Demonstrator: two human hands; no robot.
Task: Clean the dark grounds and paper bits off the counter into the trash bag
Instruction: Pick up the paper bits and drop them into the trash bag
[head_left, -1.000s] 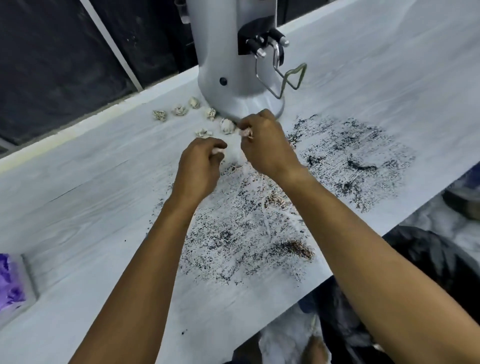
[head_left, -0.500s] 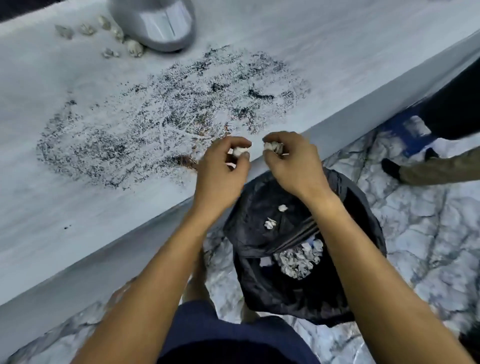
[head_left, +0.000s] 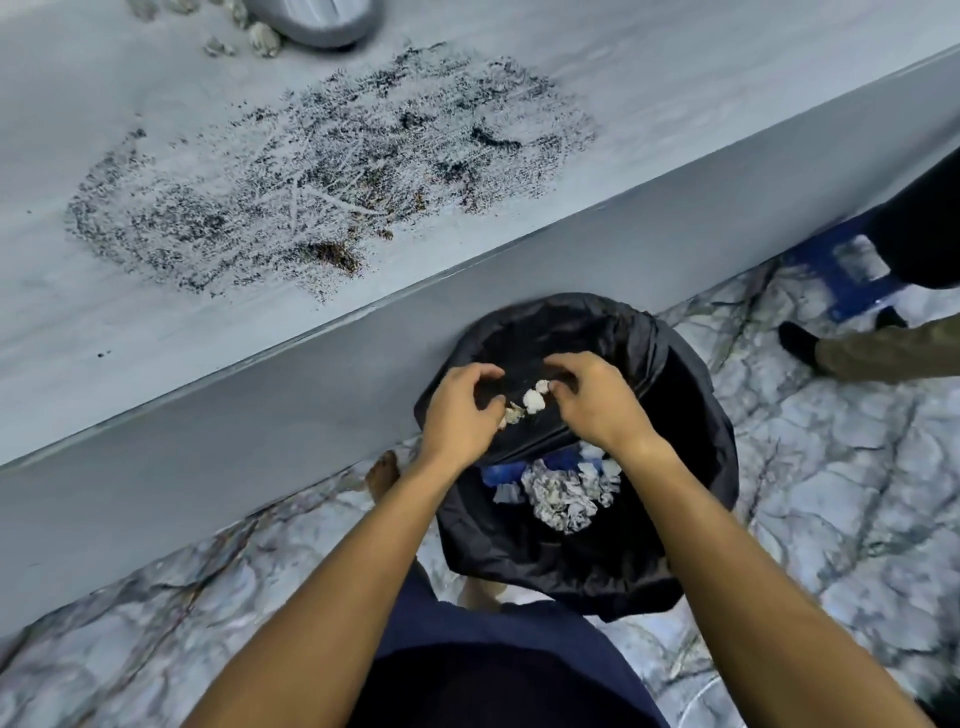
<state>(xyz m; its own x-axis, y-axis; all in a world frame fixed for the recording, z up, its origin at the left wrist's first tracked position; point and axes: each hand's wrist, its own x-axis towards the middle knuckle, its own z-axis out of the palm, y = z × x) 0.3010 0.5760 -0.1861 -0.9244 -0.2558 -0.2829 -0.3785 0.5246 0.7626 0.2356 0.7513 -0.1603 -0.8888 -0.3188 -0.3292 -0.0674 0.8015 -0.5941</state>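
Paper bits (head_left: 532, 401) seemingly between both grips

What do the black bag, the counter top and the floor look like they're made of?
The trash bag looks like thin glossy plastic: it creases and shines. The counter seems a matte wood-grain laminate, going by its pale streaks, though it could be painted wood. The floor looks like polished veined marble or marble-look tile.

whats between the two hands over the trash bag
In the head view, small white paper bits sit in the gap between the left hand and right hand, just above the open black trash bag. Whether they are pinched or already falling is unclear.
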